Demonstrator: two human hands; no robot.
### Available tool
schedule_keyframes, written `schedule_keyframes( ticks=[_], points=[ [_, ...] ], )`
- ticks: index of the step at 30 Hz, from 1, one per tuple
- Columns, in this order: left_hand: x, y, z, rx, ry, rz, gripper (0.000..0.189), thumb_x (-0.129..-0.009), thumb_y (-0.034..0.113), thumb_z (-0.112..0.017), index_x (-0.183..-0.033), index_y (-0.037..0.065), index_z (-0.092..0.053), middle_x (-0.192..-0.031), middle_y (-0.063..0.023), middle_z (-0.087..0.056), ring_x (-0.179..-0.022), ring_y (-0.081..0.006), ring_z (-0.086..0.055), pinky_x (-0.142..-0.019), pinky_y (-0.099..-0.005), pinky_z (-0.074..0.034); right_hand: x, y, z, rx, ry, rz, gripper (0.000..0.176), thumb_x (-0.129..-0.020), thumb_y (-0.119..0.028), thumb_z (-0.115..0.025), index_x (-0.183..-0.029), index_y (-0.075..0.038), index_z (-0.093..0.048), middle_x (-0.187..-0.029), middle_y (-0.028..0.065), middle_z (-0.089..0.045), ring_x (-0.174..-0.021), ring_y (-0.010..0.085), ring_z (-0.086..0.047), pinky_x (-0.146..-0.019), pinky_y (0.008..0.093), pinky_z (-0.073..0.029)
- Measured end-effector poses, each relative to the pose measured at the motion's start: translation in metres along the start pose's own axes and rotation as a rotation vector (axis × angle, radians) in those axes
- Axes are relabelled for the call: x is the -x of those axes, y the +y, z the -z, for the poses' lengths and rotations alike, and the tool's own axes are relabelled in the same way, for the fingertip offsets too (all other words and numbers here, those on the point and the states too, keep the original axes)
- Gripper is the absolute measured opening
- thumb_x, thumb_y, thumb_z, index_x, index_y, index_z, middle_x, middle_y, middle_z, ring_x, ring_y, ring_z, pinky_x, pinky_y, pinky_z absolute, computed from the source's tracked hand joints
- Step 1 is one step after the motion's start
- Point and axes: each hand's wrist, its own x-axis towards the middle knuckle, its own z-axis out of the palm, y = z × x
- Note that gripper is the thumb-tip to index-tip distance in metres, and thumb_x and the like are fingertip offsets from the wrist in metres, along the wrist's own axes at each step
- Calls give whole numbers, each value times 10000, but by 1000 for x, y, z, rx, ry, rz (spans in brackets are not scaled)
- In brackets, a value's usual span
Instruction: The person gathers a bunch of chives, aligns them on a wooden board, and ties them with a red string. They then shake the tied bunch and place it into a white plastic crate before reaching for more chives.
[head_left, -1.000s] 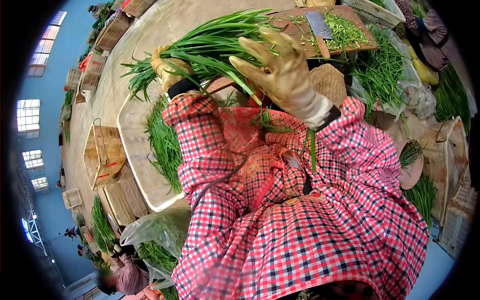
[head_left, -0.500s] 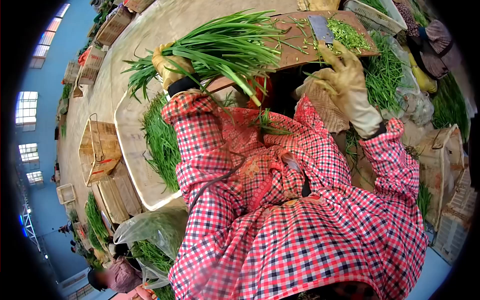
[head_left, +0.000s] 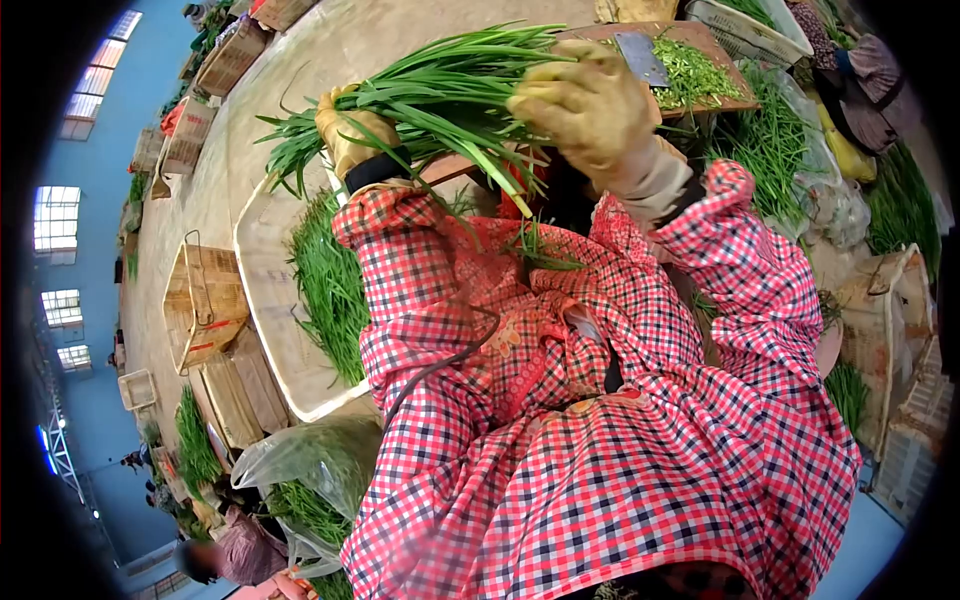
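A long bunch of garlic chives (head_left: 450,90) lies across my gloved left hand (head_left: 355,130), whose fingers are wrapped around it near its left end. At the bunch's other end is my gloved right hand (head_left: 590,105), slightly blurred, with its fingers curled over the chive ends; the fingertips are partly hidden. Just right of that hand, a cleaver (head_left: 640,58) rests on a brown wooden board (head_left: 715,40), beside a heap of short chopped green pieces (head_left: 690,72). A few loose chives (head_left: 540,245) lie on my checked apron.
A white crate (head_left: 275,300) with chives stands to my left, near a clear plastic bag (head_left: 320,455) of greens. More chives (head_left: 765,150) lie on the right by plastic wrapping. Crates (head_left: 205,305) line the left side. Another person (head_left: 870,80) sits at the upper right.
My right hand has moved left from beside the cleaver to the chive ends, its spread fingers now curled. My left hand still holds the bunch, shifted slightly right.
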Motion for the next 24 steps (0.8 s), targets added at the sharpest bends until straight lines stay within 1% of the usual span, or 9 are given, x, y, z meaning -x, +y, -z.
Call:
schedule_keyframes(
  ticks=[5,8,11,15,17,18,19,21,24],
  points=[
    [-91,-21,60,72,-165,-106,347,-979,371,-391,-942,81,-578,-961,-87,-653,-853,-299,-584,-780,-468,-472,36,41,57,-183,36,-242,259,-732,-46,-708,-978,-128,-706,-819,42,-708,-720,186,-655,-830,357,-512],
    [-33,-8,27,-55,-97,-101,393,-987,387,-357,-929,71,-584,-932,-89,-657,-849,-301,-598,-764,-455,-482,62,43,78,-192,-434,-1139,203,-922,-224,-643,-1071,-113,-724,-839,78,-712,-750,152,-662,-742,331,-535],
    [-63,-13,49,58,-239,-68,380,-995,340,-347,-916,67,-600,-918,-115,-664,-843,-294,-616,-764,-430,-503,90,40,56,-855,-354,-1050,414,-944,-375,-601,-1217,-66,-646,-1042,53,-712,-838,129,-659,-743,224,-544],
    [-136,-32,95,228,-765,49,278,-961,282,-461,-976,57,-623,-962,-149,-677,-870,-295,-644,-784,-422,-533,56,13,24,-1247,-344,-1155,500,-944,-308,-622,-1343,-25,-524,-1276,152,-606,-1185,212,-568,-1026,327,-452],
    [-64,-27,56,192,-588,-86,216,-917,238,-530,-935,41,-619,-880,-133,-657,-821,-284,-633,-763,-435,-536,43,-1,19,-1458,-375,-1152,593,-929,-294,-639,-1402,6,-444,-1306,163,-586,-1260,235,-520,-1105,347,-378],
    [-21,-20,34,385,-597,164,227,-964,277,-550,-799,125,-580,-777,18,-592,-749,-140,-537,-682,-286,-456,47,-8,11,-1529,-309,-1176,575,-927,-251,-637,-1397,15,-442,-1279,156,-601,-1245,241,-533,-1097,347,-391],
    [-36,-22,36,4,-619,-325,235,-963,303,-559,-820,125,-611,-759,44,-604,-746,-118,-544,-679,-270,-457,50,-16,4,-1600,-243,-1198,558,-925,-208,-636,-1392,25,-439,-1252,148,-617,-1229,247,-547,-1089,347,-403],
    [-43,-25,38,-186,-513,-630,253,-961,340,-570,-850,129,-655,-736,85,-622,-742,-81,-555,-678,-245,-460,57,-27,-10,-1607,-247,-1142,430,-942,-61,-571,-1339,64,-466,-1218,144,-634,-1138,259,-613,-945,323,-540],
    [-30,-26,30,366,-590,-101,258,-959,366,-573,-875,146,-680,-736,115,-640,-745,-51,-562,-693,-226,-465,65,-51,-16,-1927,195,-1437,387,-944,-24,-549,-1309,82,-478,-1180,148,-645,-1041,229,-652,-869,298,-575]
  ],
)
